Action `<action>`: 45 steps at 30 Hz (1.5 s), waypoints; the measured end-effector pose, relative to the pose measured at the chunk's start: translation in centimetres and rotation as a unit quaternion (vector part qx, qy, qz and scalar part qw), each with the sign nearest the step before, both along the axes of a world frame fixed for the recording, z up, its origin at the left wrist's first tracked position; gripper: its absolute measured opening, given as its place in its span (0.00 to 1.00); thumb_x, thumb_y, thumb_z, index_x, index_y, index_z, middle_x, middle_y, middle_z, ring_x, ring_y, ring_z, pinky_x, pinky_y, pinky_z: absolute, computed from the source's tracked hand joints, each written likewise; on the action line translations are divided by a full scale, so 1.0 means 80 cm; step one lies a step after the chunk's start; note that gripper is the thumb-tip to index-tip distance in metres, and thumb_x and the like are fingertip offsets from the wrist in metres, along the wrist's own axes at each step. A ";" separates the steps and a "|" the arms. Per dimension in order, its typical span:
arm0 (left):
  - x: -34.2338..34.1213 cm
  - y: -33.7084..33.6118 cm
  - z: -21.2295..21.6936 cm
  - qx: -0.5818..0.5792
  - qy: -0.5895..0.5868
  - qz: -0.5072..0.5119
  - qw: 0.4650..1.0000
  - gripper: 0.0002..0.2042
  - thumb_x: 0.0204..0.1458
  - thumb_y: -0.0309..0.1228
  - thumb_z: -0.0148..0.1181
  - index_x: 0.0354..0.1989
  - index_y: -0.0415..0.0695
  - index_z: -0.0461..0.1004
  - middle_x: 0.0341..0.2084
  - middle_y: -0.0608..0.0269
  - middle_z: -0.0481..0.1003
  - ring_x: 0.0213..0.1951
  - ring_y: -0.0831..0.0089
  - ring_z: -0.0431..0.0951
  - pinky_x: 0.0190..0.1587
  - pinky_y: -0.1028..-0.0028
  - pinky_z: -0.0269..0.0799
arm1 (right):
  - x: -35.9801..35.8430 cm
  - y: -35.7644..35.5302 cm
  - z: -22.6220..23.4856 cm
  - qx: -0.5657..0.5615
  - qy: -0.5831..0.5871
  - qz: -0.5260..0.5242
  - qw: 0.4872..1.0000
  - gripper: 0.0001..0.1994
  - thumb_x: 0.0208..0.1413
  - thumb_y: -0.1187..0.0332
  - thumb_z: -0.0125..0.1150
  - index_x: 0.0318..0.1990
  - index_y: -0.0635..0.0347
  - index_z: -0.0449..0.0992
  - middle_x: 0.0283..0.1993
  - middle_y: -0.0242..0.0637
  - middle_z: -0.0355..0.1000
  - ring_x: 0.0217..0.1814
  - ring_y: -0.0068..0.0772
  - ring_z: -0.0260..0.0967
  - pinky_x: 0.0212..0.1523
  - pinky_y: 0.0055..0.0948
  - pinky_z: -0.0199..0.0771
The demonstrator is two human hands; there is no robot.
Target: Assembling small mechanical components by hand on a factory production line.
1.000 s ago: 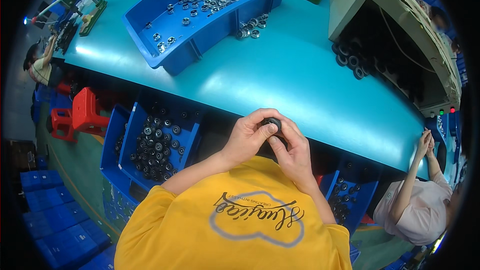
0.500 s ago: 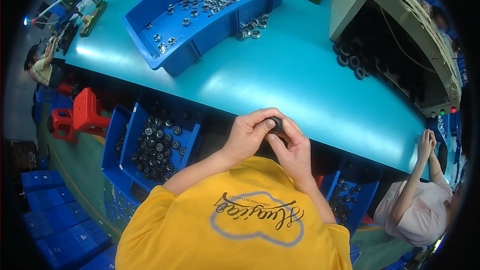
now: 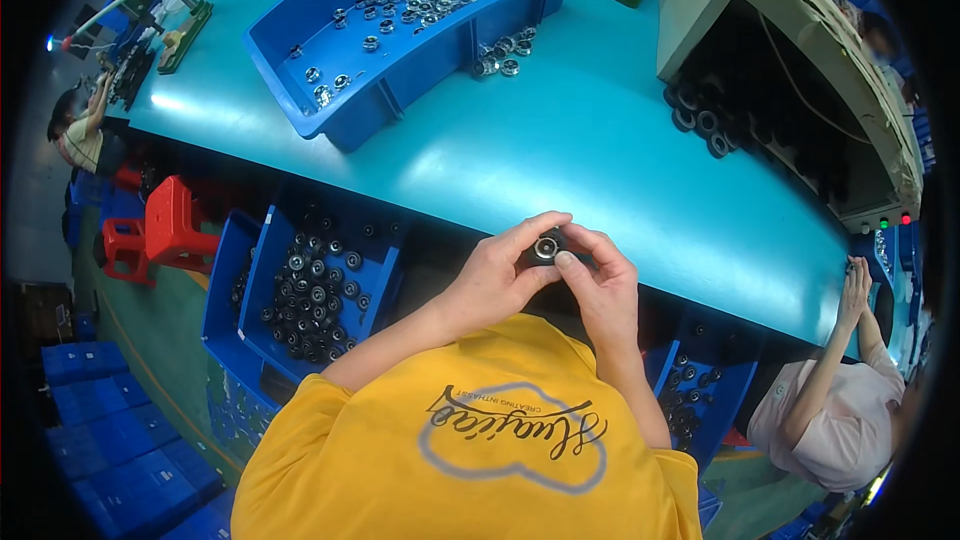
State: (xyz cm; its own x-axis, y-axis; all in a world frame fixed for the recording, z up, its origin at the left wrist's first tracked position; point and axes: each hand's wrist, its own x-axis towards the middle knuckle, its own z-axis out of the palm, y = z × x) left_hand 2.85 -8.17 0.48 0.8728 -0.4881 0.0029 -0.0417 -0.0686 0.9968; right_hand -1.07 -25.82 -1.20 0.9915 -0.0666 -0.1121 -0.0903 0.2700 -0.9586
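Just past the table's near edge, a small wheel (image 3: 546,247) with a black tyre and a shiny silver hub is pinched between my two hands. My left hand (image 3: 490,272) closes on it from the left, forefinger across the top and thumb below. From the other side my right hand (image 3: 604,285) grips it, its thumb against the lower right of the rim. The hub's face is turned up toward me. Loose silver hubs (image 3: 420,2) lie in a large blue tub (image 3: 372,120) on the table. Black rubber tyres (image 3: 708,124) are heaped at the right.
Left of me, below table height, a blue bin (image 3: 385,285) holds many black wheels (image 3: 318,292); another blue bin (image 3: 735,390) is at my right. A pale metal housing (image 3: 690,15) stands over the tyres. Red stools (image 3: 178,220) are at left. A co-worker (image 3: 835,410) sits at right.
The wheel has turned between my fingers, so its silver hub now shows where only black showed before. Both hands have spread slightly, my right one shifting a little to the right.
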 end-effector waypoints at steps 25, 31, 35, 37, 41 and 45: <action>-0.013 -0.021 -0.022 0.093 -0.269 0.111 0.952 0.24 0.51 0.16 0.67 0.58 0.45 0.79 0.27 0.66 0.81 0.24 0.89 0.73 0.25 0.83 0.67 | 0.005 0.016 -0.005 0.031 0.026 -0.030 0.999 0.09 0.58 0.78 0.72 0.44 0.63 0.79 0.37 0.29 0.77 0.40 0.17 0.73 0.42 0.20 0.75; -0.006 -0.011 -0.020 -0.078 0.032 0.055 0.995 0.22 0.53 0.17 0.68 0.57 0.45 0.79 0.29 0.70 0.81 0.27 0.90 0.73 0.28 0.84 0.68 | 0.007 0.017 0.000 0.110 0.070 -0.020 0.991 0.08 0.59 0.79 0.71 0.44 0.63 0.80 0.39 0.31 0.78 0.40 0.19 0.74 0.43 0.22 0.77; -0.023 -0.019 -0.014 0.011 -0.069 0.107 0.992 0.19 0.55 0.19 0.68 0.55 0.46 0.80 0.33 0.74 0.80 0.31 0.91 0.73 0.31 0.85 0.69 | 0.004 0.012 -0.014 0.018 0.015 -0.011 1.000 0.08 0.60 0.78 0.70 0.46 0.64 0.80 0.41 0.31 0.79 0.43 0.18 0.75 0.46 0.22 0.77; -0.019 -0.017 -0.019 0.042 -0.116 0.096 0.988 0.19 0.56 0.20 0.69 0.57 0.45 0.79 0.35 0.74 0.79 0.31 0.90 0.74 0.32 0.84 0.71 | 0.005 0.014 -0.022 -0.002 0.014 -0.015 1.000 0.09 0.61 0.77 0.69 0.47 0.64 0.80 0.42 0.32 0.79 0.44 0.19 0.75 0.47 0.22 0.77; -0.003 -0.010 -0.032 -0.090 0.011 0.034 0.995 0.20 0.58 0.22 0.68 0.59 0.44 0.76 0.35 0.71 0.78 0.29 0.86 0.75 0.29 0.81 0.73 | 0.007 0.010 -0.006 0.082 0.056 -0.001 0.995 0.11 0.64 0.72 0.68 0.52 0.65 0.80 0.43 0.32 0.80 0.44 0.21 0.76 0.50 0.23 0.77; 0.002 0.003 -0.012 -0.173 0.157 -0.012 0.972 0.16 0.64 0.24 0.61 0.60 0.43 0.75 0.33 0.69 0.76 0.26 0.84 0.73 0.26 0.80 0.73 | 0.004 0.007 0.011 0.128 0.070 0.015 0.989 0.13 0.68 0.69 0.65 0.56 0.65 0.79 0.45 0.33 0.80 0.46 0.23 0.76 0.53 0.25 0.77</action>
State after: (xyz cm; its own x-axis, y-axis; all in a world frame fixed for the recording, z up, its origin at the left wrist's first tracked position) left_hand 3.03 -7.91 -0.47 0.8456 -0.5253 -0.0946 0.2715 0.2707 0.9236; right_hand -0.74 -25.24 -0.32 0.9659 0.0113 -0.2587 -0.2298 0.4978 -0.8363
